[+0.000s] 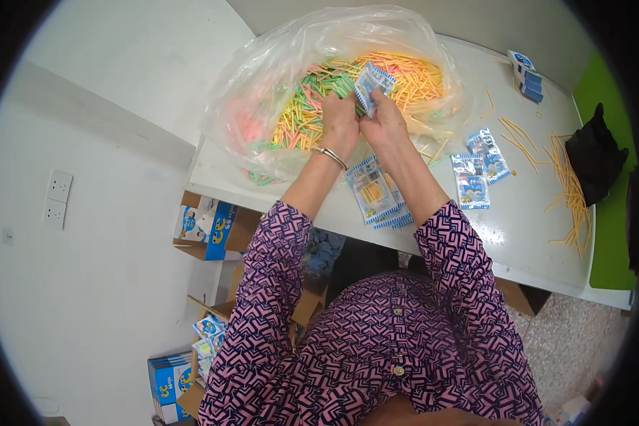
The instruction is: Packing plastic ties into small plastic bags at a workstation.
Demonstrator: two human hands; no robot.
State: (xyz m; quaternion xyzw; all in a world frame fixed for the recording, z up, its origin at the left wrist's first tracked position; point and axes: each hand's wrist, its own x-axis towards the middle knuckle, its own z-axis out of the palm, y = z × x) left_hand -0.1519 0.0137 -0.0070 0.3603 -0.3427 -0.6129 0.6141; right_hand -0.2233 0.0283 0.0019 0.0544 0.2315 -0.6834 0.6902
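Note:
My left hand (339, 122) and my right hand (385, 121) are together over a big clear plastic bag (263, 78) full of thin coloured sticks (412, 78) in yellow, green, pink and orange. Both hands grip a small blue-and-white packet (371, 83), held upright above the sticks. A silver bangle is on my left wrist. Filled packets (376, 195) lie stacked on the white table (518, 234) between my forearms.
Two more blue packets (477, 174) lie right of my right arm. Loose orange sticks (568, 192) are scattered at the table's right, near a black cloth (593, 153). Small blue boxes (524, 74) sit at the far edge. Open cardboard cartons (209, 231) of packets stand on the floor at left.

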